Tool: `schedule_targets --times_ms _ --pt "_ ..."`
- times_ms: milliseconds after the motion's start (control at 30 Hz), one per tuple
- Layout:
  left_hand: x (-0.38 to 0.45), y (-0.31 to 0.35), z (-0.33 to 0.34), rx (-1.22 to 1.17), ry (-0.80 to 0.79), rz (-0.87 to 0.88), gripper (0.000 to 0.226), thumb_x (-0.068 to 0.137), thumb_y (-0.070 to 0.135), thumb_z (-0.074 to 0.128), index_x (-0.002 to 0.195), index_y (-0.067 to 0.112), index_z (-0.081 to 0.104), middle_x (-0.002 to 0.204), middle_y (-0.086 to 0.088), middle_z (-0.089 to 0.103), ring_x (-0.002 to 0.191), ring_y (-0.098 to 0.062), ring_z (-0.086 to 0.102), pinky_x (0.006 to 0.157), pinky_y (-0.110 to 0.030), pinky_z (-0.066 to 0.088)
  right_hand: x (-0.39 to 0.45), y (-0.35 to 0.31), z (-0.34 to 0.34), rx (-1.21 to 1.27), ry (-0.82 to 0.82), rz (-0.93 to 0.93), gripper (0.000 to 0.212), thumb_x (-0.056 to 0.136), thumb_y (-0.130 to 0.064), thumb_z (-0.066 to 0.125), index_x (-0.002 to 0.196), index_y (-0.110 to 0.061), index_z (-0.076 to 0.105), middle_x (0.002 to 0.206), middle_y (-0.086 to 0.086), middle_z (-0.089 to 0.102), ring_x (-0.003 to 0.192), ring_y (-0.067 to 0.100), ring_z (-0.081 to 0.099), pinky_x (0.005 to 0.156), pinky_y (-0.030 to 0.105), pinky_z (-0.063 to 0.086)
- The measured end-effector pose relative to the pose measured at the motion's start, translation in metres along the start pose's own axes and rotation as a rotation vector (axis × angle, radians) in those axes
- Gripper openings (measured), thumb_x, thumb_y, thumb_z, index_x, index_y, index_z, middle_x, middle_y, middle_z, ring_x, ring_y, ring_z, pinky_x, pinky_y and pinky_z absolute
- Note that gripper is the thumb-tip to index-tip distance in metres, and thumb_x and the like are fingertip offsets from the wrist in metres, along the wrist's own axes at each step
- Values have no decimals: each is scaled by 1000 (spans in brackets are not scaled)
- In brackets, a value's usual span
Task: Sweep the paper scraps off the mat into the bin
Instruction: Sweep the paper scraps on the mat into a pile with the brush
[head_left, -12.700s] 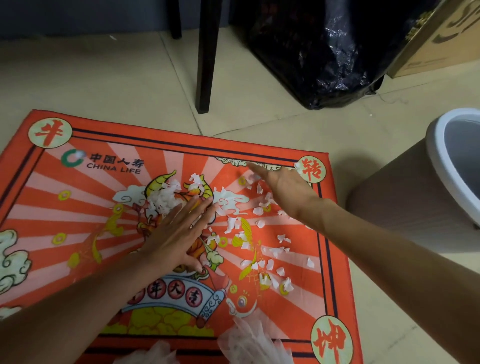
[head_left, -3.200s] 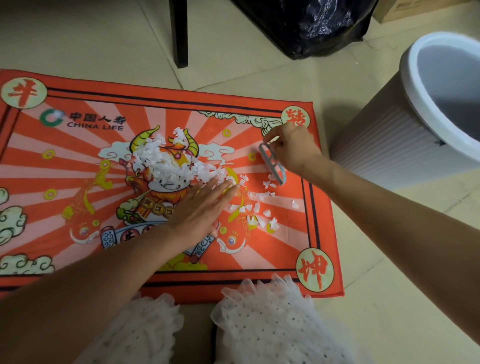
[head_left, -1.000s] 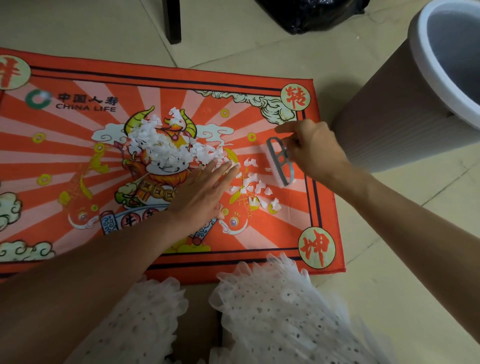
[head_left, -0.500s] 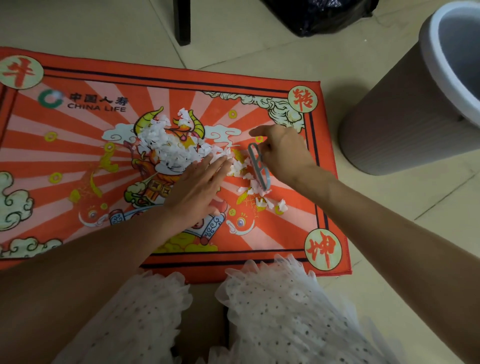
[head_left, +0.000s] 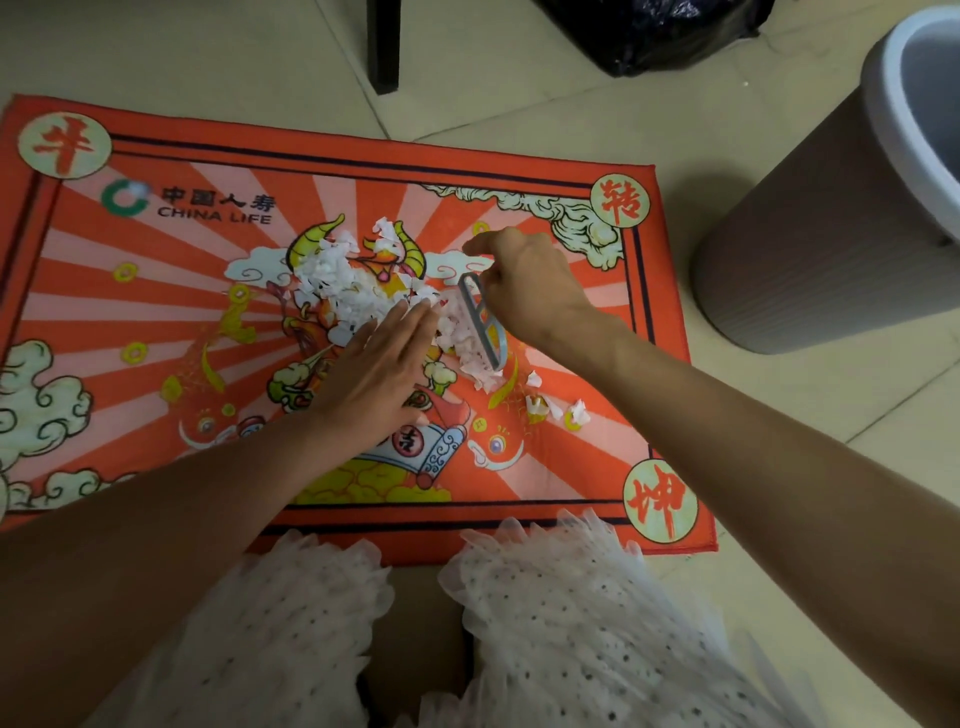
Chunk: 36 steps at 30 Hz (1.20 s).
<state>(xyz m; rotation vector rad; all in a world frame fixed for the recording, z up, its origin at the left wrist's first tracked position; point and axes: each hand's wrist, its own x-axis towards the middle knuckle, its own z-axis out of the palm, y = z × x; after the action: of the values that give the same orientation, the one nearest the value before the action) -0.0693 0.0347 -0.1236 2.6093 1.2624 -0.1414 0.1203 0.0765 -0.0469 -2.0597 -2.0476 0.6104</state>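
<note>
Paper scraps (head_left: 337, 280), small torn white pieces, lie heaped near the middle of the red-orange printed fabric mat (head_left: 78, 312), which is spread flat on the pale tiled floor (head_left: 182, 62). The heap covers the cartoon ox figure printed there. The left hand (head_left: 376, 374) rests palm down on the mat with straight, close-set fingers whose tips touch the near right edge of the heap. Just to the right, more white scraps are bunched between those fingertips and a small grey-blue plastic scraper (head_left: 483, 322), which stands on its edge on the mat. The right hand (head_left: 524, 291) grips the scraper from above, fingers curled round its top. A few loose scraps (head_left: 550, 405) lie on the mat behind the scraper, below the right wrist. Well to the right, off the mat, stands the round ribbed grey-brown bin (head_left: 810, 249) with a white rim, on the floor. A white dotted frilly skirt (head_left: 545, 623) fills the near edge.
</note>
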Motion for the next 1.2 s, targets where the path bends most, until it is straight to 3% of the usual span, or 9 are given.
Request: schedule_targets --times_ms 300,433,500,600,733,1033,1200 --pt "-1 6 1 -25 3 15 118 76 37 79 155 13 -4 163 -7 1 151 -27 1 120 -44 14 -21 39 -37 18 19 66 50 86 1 47 132 -14 58 103 16 70 102 28 67 91 43 54" --pt "1 17 3 -52 4 40 116 77 39 77 155 12 -4 163 -7 0 151 -28 0 121 -42 9 -44 60 -50 -30 25 96 50 88 -5 51 135 -22 55 115 17 68 106 35 65 92 46 53" --pt "2 22 4 -57 3 55 116 78 41 76 155 12 -5 164 -7 -1 151 -28 -1 121 -43 9 -59 70 -54 -61 20 91 50 89 -3 53 136 -21 54 109 17 71 101 35 67 89 47 53" --pt "4 27 4 -73 14 75 114 78 39 76 155 12 -3 164 -7 1 151 -28 0 122 -43 9 -80 83 -57 -104 27 89 48 92 -4 53 137 -19 53 96 16 73 91 34 69 84 45 54" --pt "8 30 7 -60 10 84 116 77 43 76 155 12 -4 163 -7 1 150 -28 0 122 -42 8 -100 94 -49 -89 56 88 42 93 -2 53 133 -15 57 101 13 74 95 29 70 84 36 52" --pt "9 29 7 -46 5 83 118 73 43 79 155 11 1 163 -8 7 150 -30 5 121 -46 14 -94 70 -19 105 88 149 46 91 1 46 131 -18 59 100 10 73 88 25 71 89 41 55" --pt "8 29 7 -50 4 84 117 73 40 80 155 10 3 163 -8 7 150 -30 4 121 -45 13 -75 29 0 107 105 59 44 92 -5 47 133 -16 58 102 18 72 95 38 67 84 44 54"
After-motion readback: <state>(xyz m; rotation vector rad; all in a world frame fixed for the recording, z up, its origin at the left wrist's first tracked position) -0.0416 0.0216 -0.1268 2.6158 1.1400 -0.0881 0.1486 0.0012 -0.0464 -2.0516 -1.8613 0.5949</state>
